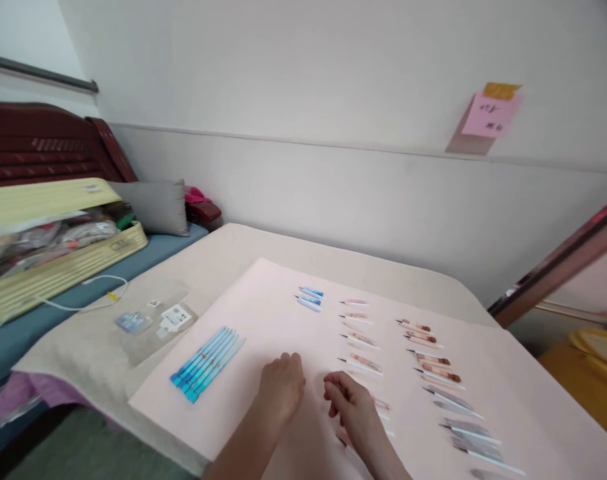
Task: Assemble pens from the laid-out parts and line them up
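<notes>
My left hand [283,385] is low over the pale pink sheet [278,320], its fingers curled and pressed together. Whatever they hold, if anything, is hidden. Facing it across a small gap, my right hand [351,408] has its thumb and fingers bent inward; I cannot make out anything between them. Slim pencil-like pieces [361,362] with dark pointed tips lie in a column by my right hand, partly covered by it. Left of my left hand, several blue pencil-like sticks [208,363] lie side by side. A few blue-and-white ones [311,293] lie farther back.
Brown and grey pencil-like pieces [436,360] form another column at the right. Clear plastic packaging [158,327] lies on the beige cloth at the left. Beyond are a yellow box [58,260] of wrapped items and a grey pillow [156,205]. A pink note [491,115] hangs on the wall.
</notes>
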The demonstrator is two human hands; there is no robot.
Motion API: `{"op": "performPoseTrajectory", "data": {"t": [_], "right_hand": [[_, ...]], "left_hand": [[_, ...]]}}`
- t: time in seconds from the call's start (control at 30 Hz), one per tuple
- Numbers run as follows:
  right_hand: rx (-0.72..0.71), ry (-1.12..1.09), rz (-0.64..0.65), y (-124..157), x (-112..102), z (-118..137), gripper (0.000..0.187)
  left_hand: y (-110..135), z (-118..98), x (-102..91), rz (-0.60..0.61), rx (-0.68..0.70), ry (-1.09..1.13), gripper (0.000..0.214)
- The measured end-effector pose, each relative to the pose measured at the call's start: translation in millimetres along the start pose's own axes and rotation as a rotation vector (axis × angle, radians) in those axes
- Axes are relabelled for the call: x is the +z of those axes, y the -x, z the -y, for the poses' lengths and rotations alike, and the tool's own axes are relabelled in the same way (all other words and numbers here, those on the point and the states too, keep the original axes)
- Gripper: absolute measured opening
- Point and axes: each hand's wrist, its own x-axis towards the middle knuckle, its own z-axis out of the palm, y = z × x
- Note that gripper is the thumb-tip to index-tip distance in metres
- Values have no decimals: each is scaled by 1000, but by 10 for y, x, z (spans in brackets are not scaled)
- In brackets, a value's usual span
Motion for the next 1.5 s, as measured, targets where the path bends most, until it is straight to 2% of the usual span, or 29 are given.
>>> {"op": "performPoseTrajectory", "data": {"t": [0.13,0.23,0.3,0.4,0.5,0.63,0.8,0.93,1.1,1.2,1.27,1.37,1.43,1.5], "right_hand": [[-207,358,-18,-248,0,107,22],[-316,751,-41,-642,-5,270,23],[-277,1039,-73,-958,-10,351,24],[-222,1146,-87,-1381,-7,380,24],[-170,1216,-91,-1635,36,319,24],[-136,1273,-87,-1734,143,220,26],[-127,1303,-78,-1744,200,196,28],[-113,1306,-57,-1752,193,212,25],[-122,1295,-27,-1704,221,206,23],[-125,1289,-7,-1650,248,208,23],[-121,1287,10,-1609,268,217,22],[-128,1286,31,-1537,310,229,20],[-147,1285,42,-1475,350,227,20],[-167,1282,60,-1400,395,215,20]], "left_hand": [[-35,-3,-25,-12,22,27,22],[-43,-34,-55,-37,41,68,22],[-43,-50,-67,-52,45,108,22],[-52,-51,-57,-63,62,208,19],[-78,-29,-29,-92,57,317,16],[-110,5,-6,-110,2,403,14],[-103,2,-27,-105,26,354,17],[-91,-26,-90,-75,38,434,14],[-90,-72,-218,-26,-35,674,10],[-123,-73,-280,-18,-42,1030,12],[-167,-41,-295,8,-157,1414,16],[-255,62,-257,-31,-528,1940,22],[-315,141,-192,-69,-753,2064,18],[-364,196,-116,-78,-876,2059,18]]}}
